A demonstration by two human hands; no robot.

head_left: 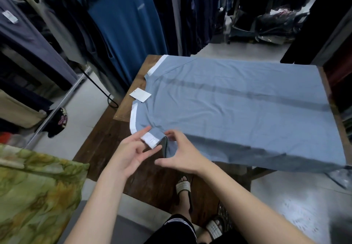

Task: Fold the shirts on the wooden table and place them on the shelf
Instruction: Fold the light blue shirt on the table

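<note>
The task is barely begun. One pale blue shirt (238,110) lies spread flat and unfolded on the surface (106,144), stretching away from the fingers toward the far and right edges, collar to the left. No fold is made yet, and no shelf can be picked out for certain.

The left hand (133,152) is turned palm up with its fingers (144,131) nearly straight, the white cuff of the near sleeve (152,139) caught between them. The right hand (182,156) is just beside it, its fingers (171,134) curled onto the sleeve cloth and the thumb spread away; whether it actually grips cannot be told.

Left to do, by my reading: fold both sleeves in, fold the body, carry it off.

Just below the fingers the shirt's near side hangs over the surface edge. A tag (140,95) lies beyond the left fingers by the collar. Bare wood lies left of the fingers; hanging clothes (123,24) crowd the far left side.
</note>
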